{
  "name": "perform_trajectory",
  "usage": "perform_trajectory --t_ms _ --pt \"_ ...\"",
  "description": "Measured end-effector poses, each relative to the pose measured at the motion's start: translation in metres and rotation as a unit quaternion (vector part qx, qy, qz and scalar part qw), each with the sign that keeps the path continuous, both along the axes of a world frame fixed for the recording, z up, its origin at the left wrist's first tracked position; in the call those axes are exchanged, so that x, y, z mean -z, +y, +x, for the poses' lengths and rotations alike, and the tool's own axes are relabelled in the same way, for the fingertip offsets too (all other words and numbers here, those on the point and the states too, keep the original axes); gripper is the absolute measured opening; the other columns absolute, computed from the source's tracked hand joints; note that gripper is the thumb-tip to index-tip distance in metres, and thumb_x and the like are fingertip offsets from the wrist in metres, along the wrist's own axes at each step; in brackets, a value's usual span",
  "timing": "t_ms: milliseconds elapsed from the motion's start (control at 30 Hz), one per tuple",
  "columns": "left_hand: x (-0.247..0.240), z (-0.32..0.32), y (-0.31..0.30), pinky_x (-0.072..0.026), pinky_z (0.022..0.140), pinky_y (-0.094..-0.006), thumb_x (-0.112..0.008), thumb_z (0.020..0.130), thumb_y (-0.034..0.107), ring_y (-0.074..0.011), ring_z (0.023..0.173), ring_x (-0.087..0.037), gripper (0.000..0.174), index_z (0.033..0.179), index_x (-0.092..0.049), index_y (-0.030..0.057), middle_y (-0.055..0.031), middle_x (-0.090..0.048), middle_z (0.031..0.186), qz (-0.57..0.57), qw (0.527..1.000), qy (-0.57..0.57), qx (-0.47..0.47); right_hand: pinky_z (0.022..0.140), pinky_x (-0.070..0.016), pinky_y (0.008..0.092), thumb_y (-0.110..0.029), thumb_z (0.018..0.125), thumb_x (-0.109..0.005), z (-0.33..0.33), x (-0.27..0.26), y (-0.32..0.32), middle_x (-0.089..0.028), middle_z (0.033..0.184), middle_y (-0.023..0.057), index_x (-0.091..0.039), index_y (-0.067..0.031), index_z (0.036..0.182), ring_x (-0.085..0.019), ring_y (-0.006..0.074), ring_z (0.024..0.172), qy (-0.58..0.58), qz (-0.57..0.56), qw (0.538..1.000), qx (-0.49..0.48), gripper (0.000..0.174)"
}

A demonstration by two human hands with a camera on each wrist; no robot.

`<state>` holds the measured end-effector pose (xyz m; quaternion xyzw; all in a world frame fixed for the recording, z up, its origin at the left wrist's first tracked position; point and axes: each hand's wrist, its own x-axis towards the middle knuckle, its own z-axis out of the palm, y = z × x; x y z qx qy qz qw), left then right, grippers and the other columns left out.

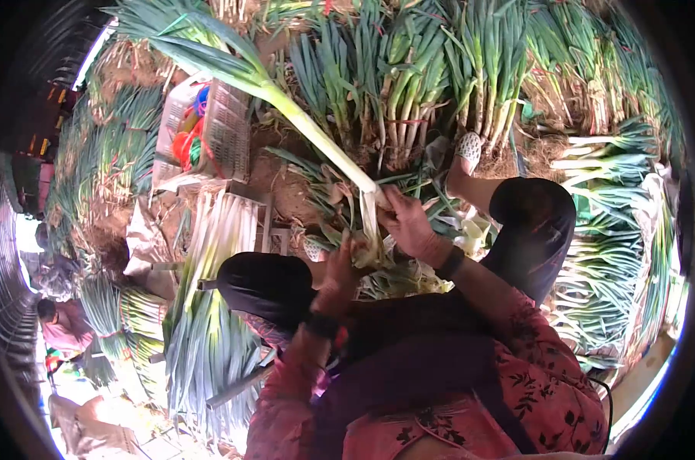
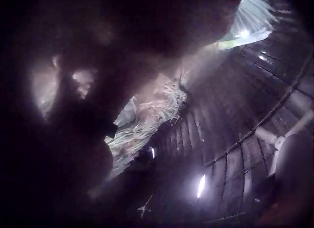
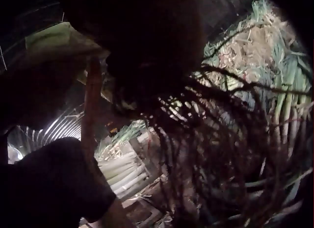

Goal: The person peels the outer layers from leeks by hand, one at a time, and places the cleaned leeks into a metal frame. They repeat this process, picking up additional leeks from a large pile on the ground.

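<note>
In the head view my right hand (image 1: 416, 228) grips a long leek (image 1: 317, 130) near its root end. The leek slants up to the left, its white shank toward me and its green leaves at the far end. A pale strip of outer leaf (image 1: 369, 221) hangs from the root end between my hands. My left hand (image 1: 338, 272) is beside that strip, fingers pointing up; I cannot tell whether it pinches anything. Dark, stringy roots (image 3: 211, 115) hang close before the right wrist camera. The left wrist view is mostly dark.
Leeks (image 1: 217, 230) with white shanks lie in a row at my left. A plastic crate (image 1: 228, 130) holds coloured twine (image 1: 186, 146). Standing leek bundles (image 1: 409, 84) line the far side; more leeks (image 1: 600, 268) lie at right. Another person (image 1: 64, 330) is at far left.
</note>
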<state>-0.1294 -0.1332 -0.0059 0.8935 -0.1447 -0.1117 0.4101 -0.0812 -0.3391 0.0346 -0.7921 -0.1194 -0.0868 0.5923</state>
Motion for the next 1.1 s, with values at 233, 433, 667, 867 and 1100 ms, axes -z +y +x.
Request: perform_trajectory --t_ms 233,433,667,867,1100 --pt "-0.072 0.129 0.085 -0.0517 0.069 -0.0359 -0.054 0.092 0.030 -0.0187 0.083 -0.065 0.031 0.101 -0.064 0.0019 -0.0091 -0.068 0.088 0.078 0.985 -0.063 -0.139 0.066 -0.0507 0.0416 -0.006 0.076 -0.063 0.005 0.001 -0.002 -0.060 0.101 0.0208 -0.049 0.0009 0.120 -0.061 0.0384 0.080 -0.106 -0.139 0.978 0.111 0.046" --pt "-0.120 0.158 -0.026 -0.0502 0.072 -0.0262 -0.070 0.084 0.008 -0.0130 0.080 -0.060 0.027 0.105 -0.054 0.0013 -0.0065 -0.063 0.092 -0.400 0.878 -0.171 -0.198 0.069 -0.0504 0.0396 -0.001 0.078 -0.061 -0.003 -0.010 0.023 -0.058 0.103 0.0228 -0.049 0.0002 0.120 -0.059 0.0424 0.089 -0.053 -0.153 0.984 0.079 0.043" --pt "-0.113 0.143 -0.024 -0.0537 0.077 -0.0296 -0.069 0.082 0.001 -0.0137 0.082 -0.062 0.021 0.097 -0.054 0.0032 -0.0079 -0.064 0.091 -0.578 0.776 -0.124 -0.223 0.069 -0.0497 0.0365 -0.010 0.082 -0.063 0.012 -0.005 0.019 -0.060 0.099 0.0220 -0.048 0.0017 0.122 -0.063 0.0343 0.082 -0.033 0.009 0.998 -0.049 0.045" --pt "-0.121 0.138 -0.030 -0.0535 0.079 -0.0302 -0.067 0.084 0.004 -0.0177 0.085 -0.063 0.015 0.097 -0.059 0.0036 -0.0074 -0.064 0.094 -0.604 0.768 -0.061 -0.205 0.069 -0.0496 0.0378 -0.005 0.084 -0.062 -0.001 -0.010 0.021 -0.060 0.092 0.0236 -0.048 0.0031 0.120 -0.062 0.0375 0.082 0.002 -0.020 0.999 -0.027 0.040" --pt "-0.124 0.143 -0.028 -0.0472 0.080 -0.0272 -0.067 0.083 0.002 -0.0114 0.082 -0.058 0.009 0.089 -0.060 0.0057 -0.0034 -0.064 0.088 -0.646 0.752 -0.041 -0.124 0.070 -0.0516 0.0370 -0.004 0.085 -0.061 -0.005 -0.011 0.018 -0.061 0.091 0.0247 -0.047 0.0029 0.121 -0.064 0.0362 0.086 -0.053 -0.030 0.998 0.031 0.039"
